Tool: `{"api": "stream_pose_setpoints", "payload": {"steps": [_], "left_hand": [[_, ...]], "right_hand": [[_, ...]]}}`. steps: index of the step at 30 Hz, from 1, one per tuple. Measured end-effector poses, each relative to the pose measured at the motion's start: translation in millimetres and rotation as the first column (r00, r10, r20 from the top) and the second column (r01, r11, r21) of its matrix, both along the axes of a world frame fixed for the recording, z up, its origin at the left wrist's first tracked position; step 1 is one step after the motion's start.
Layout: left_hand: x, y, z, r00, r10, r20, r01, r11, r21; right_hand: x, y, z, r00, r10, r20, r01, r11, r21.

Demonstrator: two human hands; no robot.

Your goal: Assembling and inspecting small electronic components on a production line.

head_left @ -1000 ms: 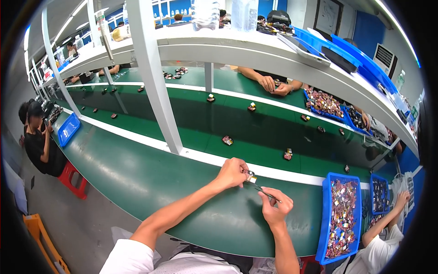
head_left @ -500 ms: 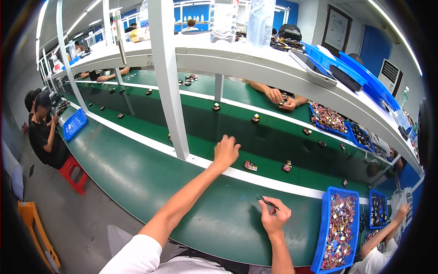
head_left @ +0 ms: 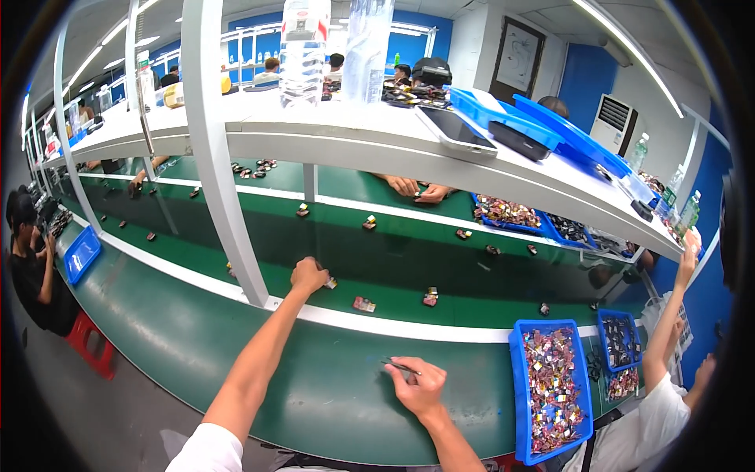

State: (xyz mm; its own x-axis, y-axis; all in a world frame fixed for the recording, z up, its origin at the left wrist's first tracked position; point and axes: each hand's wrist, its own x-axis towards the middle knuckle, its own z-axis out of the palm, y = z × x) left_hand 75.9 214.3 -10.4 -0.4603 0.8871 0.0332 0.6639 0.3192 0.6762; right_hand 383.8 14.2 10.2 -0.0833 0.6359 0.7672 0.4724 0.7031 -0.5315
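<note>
Your left hand (head_left: 308, 275) reaches out over the moving belt (head_left: 409, 259), fist curled shut, with a small part (head_left: 331, 282) right at its knuckles; whether the fingers actually pinch it is hidden. Your right hand (head_left: 421, 387) rests on the near green bench (head_left: 314, 377), closed around thin tweezers (head_left: 399, 365) pointing left. Two more small parts (head_left: 363, 304) lie on the belt just past the white strip, near your left fist. Beside your right hand, one blue bin (head_left: 515, 370) holds a heap of mixed small pieces, too tiny to count; two smaller blue bins (head_left: 621, 340) sit beyond it.
</note>
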Motion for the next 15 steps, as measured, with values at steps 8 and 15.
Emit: {"api": "stream_pose_setpoints", "payload": {"steps": [8,15], "left_hand": [[6,-31,-2,0.98,-0.156,0.124,0.129,0.97,0.204],[75,-105,-15,0.791,-0.591,0.161,0.556,0.803,0.214]], "right_hand": [[-1,-2,-1,1.0,0.01,0.029,-0.01,1.0,-0.003],[1,-1,-2,0.998,0.047,0.048,-0.048,0.999,0.012]]}}
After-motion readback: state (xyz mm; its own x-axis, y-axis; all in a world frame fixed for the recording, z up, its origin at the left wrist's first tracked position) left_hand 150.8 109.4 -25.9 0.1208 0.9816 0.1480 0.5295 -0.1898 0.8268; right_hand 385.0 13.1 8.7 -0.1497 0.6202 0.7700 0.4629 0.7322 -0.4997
